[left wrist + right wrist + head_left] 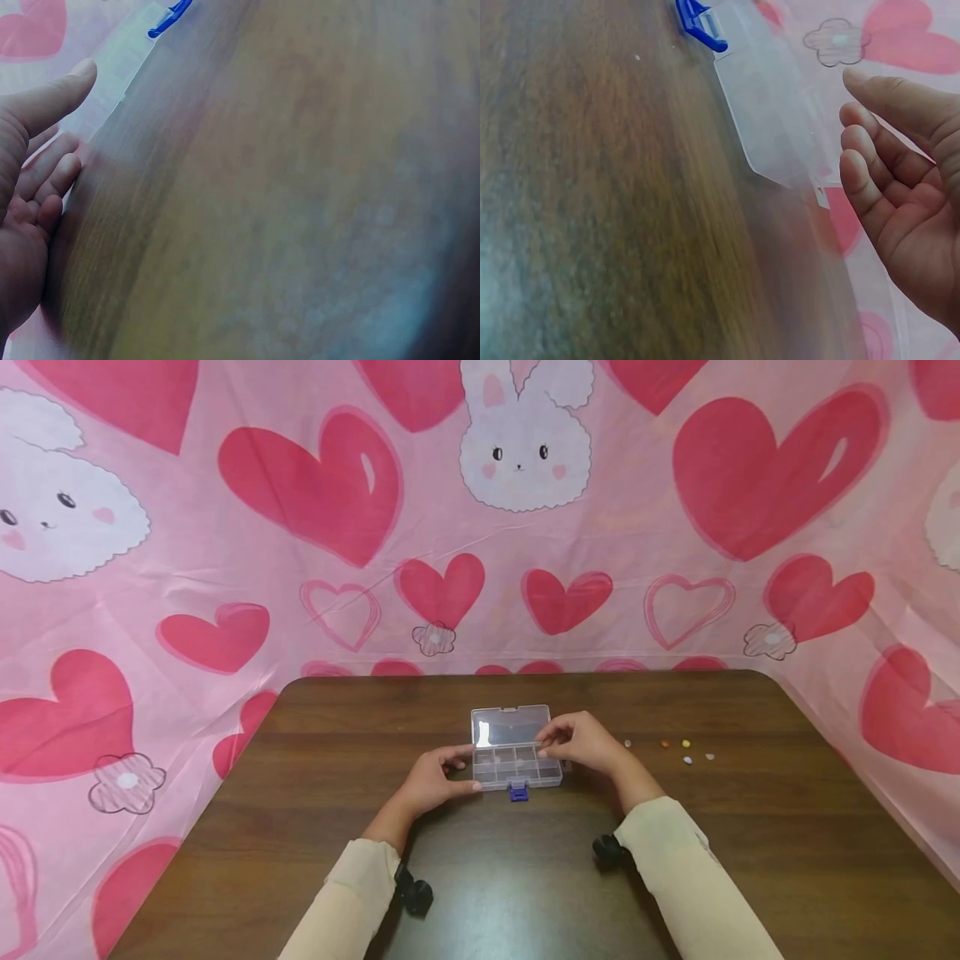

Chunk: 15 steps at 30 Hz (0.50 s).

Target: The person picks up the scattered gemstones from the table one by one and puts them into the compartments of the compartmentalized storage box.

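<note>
A clear plastic compartment box (517,782) lies on the table with its lid (512,725) raised at the back. A blue latch (518,792) hangs at its front. My left hand (433,787) holds the box's left end, thumb at the front corner and fingers by the rear side. In the left wrist view, that thumb (64,97) lies over the box. Above the rear right compartments is my right hand (585,743), its thumb and fingertips slightly apart. Nothing shows between the fingers (859,176) in the right wrist view.
Several small stones lie to the right of the box, among them an orange one (664,744), a yellow one (686,743) and a whitish one (687,761). The brown wooden table (510,877) ends at a pink heart-patterned cloth (465,535) behind it.
</note>
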### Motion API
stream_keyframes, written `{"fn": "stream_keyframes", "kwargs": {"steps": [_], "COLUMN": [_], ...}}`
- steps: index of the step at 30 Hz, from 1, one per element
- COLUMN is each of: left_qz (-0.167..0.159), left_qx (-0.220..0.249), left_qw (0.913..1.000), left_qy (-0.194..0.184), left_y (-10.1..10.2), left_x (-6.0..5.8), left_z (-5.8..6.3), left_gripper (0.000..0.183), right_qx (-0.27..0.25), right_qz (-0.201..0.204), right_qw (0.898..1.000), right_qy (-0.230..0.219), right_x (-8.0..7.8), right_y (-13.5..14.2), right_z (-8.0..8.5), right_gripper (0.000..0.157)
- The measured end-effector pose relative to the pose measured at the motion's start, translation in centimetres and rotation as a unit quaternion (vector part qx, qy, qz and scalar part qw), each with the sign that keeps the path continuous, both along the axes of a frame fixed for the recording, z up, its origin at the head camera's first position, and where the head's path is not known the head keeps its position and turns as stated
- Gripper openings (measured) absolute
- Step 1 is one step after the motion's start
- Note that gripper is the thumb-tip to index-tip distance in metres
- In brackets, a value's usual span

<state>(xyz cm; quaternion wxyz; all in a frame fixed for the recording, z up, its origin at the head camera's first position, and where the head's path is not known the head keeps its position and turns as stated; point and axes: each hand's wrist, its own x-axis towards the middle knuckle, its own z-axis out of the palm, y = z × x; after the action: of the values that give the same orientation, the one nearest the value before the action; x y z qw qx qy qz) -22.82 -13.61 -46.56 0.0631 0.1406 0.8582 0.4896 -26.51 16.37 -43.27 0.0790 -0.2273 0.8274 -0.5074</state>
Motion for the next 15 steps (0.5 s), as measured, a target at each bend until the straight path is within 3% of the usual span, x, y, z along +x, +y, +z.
{"fn": "stream_keyframes", "kwargs": {"steps": [15], "left_qz": [0.005], "left_qx": [-0.005], "left_qw": [1.0000], "left_qy": [0.004], "left_y": [0.1], "left_x": [0.1], "left_z": [0.1], "left_gripper": [0.060], "right_qx": [-0.027], "right_qz": [-0.013], "right_qw": [1.000], "right_qy": [0.006], "right_x": [1.5], "right_y": [1.3], "right_z": [0.4], "right_gripper": [0.033]}}
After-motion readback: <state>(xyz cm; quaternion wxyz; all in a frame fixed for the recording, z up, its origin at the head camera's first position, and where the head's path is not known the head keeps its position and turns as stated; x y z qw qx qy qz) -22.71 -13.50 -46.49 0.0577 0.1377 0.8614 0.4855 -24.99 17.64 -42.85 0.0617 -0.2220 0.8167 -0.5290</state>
